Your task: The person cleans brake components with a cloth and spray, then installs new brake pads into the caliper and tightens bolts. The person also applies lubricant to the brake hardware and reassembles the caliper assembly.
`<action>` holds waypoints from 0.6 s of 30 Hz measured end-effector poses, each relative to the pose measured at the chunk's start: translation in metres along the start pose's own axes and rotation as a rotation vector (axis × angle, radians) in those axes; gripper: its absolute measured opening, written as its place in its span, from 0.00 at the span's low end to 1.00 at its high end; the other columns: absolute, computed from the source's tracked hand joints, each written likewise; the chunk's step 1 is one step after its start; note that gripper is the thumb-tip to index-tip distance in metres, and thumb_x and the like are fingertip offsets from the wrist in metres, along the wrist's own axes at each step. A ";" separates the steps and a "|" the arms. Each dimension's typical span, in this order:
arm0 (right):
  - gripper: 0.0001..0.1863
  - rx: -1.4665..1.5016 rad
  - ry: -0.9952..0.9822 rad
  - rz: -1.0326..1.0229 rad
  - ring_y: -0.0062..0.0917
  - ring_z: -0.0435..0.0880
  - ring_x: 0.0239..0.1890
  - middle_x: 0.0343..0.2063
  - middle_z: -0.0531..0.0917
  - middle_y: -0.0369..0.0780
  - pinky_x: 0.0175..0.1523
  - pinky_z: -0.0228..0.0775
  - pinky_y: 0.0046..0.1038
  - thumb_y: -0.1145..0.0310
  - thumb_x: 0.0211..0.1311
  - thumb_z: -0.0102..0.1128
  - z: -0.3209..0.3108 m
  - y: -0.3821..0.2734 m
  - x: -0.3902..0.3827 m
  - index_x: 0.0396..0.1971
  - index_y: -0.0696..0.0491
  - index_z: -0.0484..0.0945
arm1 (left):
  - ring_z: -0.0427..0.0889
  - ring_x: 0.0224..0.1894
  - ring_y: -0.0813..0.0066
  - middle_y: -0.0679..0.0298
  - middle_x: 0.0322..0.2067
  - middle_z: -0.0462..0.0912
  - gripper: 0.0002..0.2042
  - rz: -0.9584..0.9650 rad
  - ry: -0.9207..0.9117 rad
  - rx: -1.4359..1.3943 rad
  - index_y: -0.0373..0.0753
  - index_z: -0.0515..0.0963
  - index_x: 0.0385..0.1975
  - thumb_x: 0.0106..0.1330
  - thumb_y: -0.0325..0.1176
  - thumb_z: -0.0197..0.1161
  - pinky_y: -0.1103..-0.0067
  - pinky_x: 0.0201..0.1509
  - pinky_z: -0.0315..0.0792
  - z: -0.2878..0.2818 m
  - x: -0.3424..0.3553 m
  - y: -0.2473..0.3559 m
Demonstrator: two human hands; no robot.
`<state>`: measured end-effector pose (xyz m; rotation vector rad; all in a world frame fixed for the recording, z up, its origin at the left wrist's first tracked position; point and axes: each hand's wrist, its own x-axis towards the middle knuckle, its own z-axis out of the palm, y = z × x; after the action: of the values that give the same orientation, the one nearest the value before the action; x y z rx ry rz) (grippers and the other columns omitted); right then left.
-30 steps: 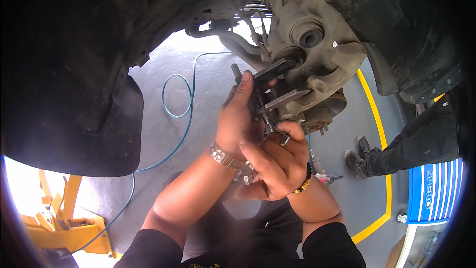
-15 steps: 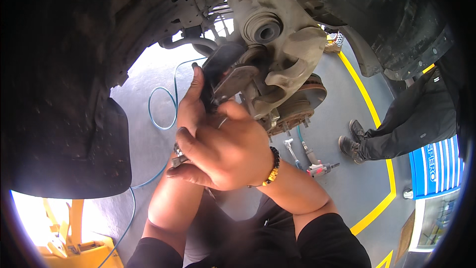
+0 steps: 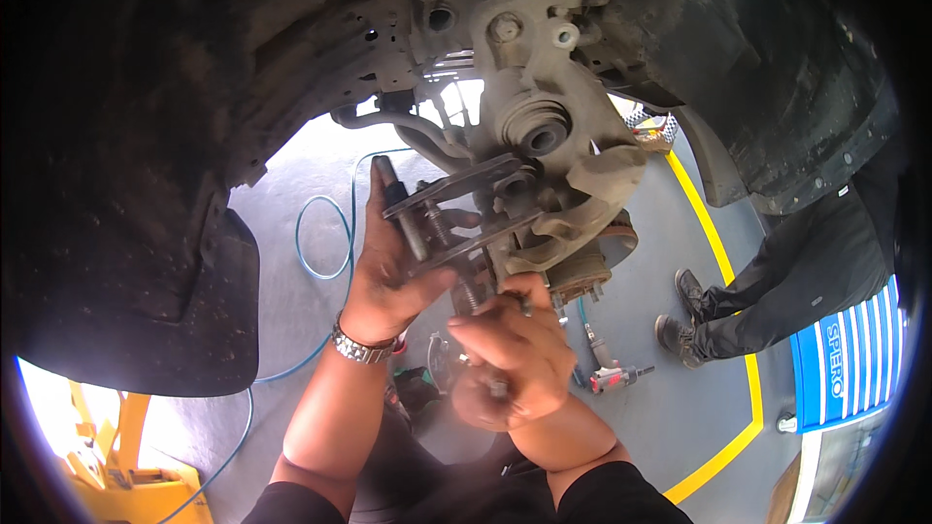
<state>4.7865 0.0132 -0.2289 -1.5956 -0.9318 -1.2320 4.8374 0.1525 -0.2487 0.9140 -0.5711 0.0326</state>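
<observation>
My left hand [image 3: 383, 277] is wrapped round a ball joint separator, a tool with two long dark jaws [image 3: 476, 243] and threaded bolts. The jaws reach into the lower part of a dusty steering knuckle [image 3: 524, 87]. Just below the tool, my right hand [image 3: 519, 349] is closed beside the end of the threaded bolt [image 3: 471, 293]. From that fist pokes the end of a metal tool handle [image 3: 498, 389]; its head is hidden by my fingers. Right of the knuckle hangs a rusty hub with wheel studs [image 3: 581, 277].
Dark wheel-arch liner [image 3: 777, 87] surrounds the work. An impact wrench [image 3: 612, 376] lies on the grey floor, and a blue air hose [image 3: 301, 233] loops at left. Another person's legs [image 3: 777, 281] are at right, near a blue cabinet [image 3: 845, 359]. Yellow equipment [image 3: 136, 485] stands lower left.
My right hand has swung from across my left wrist to the right and down, uncovering the separator and its bolt. The view has shifted, so the knuckle appears lower and farther right.
</observation>
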 end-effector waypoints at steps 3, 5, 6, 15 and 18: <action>0.16 0.059 0.036 0.088 0.27 0.73 0.18 0.18 0.77 0.35 0.41 0.67 0.39 0.62 0.56 0.58 -0.001 0.000 0.006 0.35 0.62 0.82 | 0.68 0.64 0.59 0.50 0.67 0.58 0.59 0.054 0.090 0.146 0.46 0.24 0.74 0.53 0.18 0.68 0.63 0.66 0.67 0.008 0.006 0.000; 0.20 0.104 0.051 0.201 0.23 0.70 0.17 0.15 0.73 0.35 0.40 0.68 0.33 0.59 0.58 0.48 -0.005 -0.005 0.010 0.36 0.61 0.80 | 0.69 0.63 0.62 0.49 0.65 0.63 0.58 0.131 0.133 0.335 0.41 0.25 0.73 0.55 0.27 0.71 0.69 0.64 0.66 0.016 0.008 -0.001; 0.26 0.093 0.105 0.275 0.21 0.66 0.16 0.13 0.68 0.32 0.40 0.68 0.31 0.51 0.67 0.39 -0.001 -0.011 0.013 0.36 0.59 0.79 | 0.69 0.63 0.62 0.50 0.64 0.65 0.58 0.192 0.126 0.452 0.40 0.26 0.73 0.55 0.28 0.72 0.70 0.64 0.67 0.015 0.011 -0.002; 0.33 0.402 0.363 0.719 0.16 0.58 0.13 0.14 0.63 0.30 0.39 0.62 0.25 0.41 0.76 0.27 0.001 -0.010 0.044 0.37 0.56 0.72 | 0.77 0.31 0.75 0.59 0.35 0.79 0.32 0.248 0.288 0.785 0.35 0.64 0.58 0.54 0.35 0.70 0.78 0.41 0.74 0.023 0.031 -0.013; 0.33 0.285 0.196 0.380 0.17 0.61 0.13 0.13 0.63 0.30 0.44 0.64 0.28 0.41 0.76 0.25 -0.002 -0.007 0.021 0.40 0.57 0.70 | 0.77 0.40 0.72 0.54 0.44 0.76 0.33 0.507 0.250 0.355 0.33 0.63 0.59 0.55 0.37 0.71 0.75 0.47 0.73 0.025 0.032 -0.038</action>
<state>4.7841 0.0148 -0.2073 -1.3230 -0.6125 -0.9239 4.8633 0.1039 -0.2496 1.0676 -0.5591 0.7149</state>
